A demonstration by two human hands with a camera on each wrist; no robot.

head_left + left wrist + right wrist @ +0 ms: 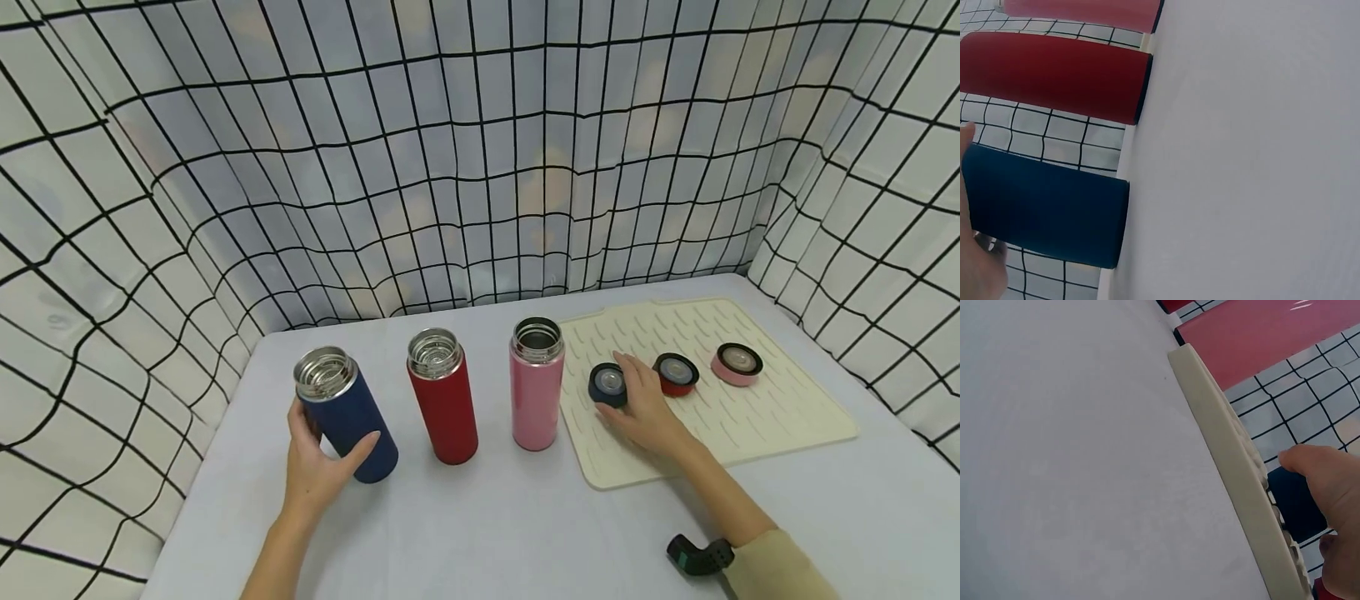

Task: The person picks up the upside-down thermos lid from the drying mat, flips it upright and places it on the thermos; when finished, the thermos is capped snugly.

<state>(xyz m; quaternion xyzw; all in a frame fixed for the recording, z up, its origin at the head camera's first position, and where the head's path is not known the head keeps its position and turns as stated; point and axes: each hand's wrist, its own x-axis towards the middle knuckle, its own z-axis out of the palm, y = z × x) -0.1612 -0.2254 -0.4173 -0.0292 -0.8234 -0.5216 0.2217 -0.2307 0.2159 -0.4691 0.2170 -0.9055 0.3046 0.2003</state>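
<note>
In the head view my left hand (318,475) grips an open blue bottle (348,425), with the thumb across its front and the fingers at its left side. The left wrist view shows that bottle's blue body (1047,206) between thumb and fingers. My right hand (648,412) holds a dark blue lid (607,385) on the cream mat (795,425), thumb and fingers on either side of it. In the right wrist view the lid (1297,503) is partly covered by the hand. A red lid (677,377) lies just beyond these fingers, with a pink lid (737,365) farther right.
An open red bottle (444,400) and an open pink bottle (536,387) stand upright between my hands on the white table (465,533). Black netting (487,175) encloses the table's back and sides. A black band (699,557) is at my right wrist.
</note>
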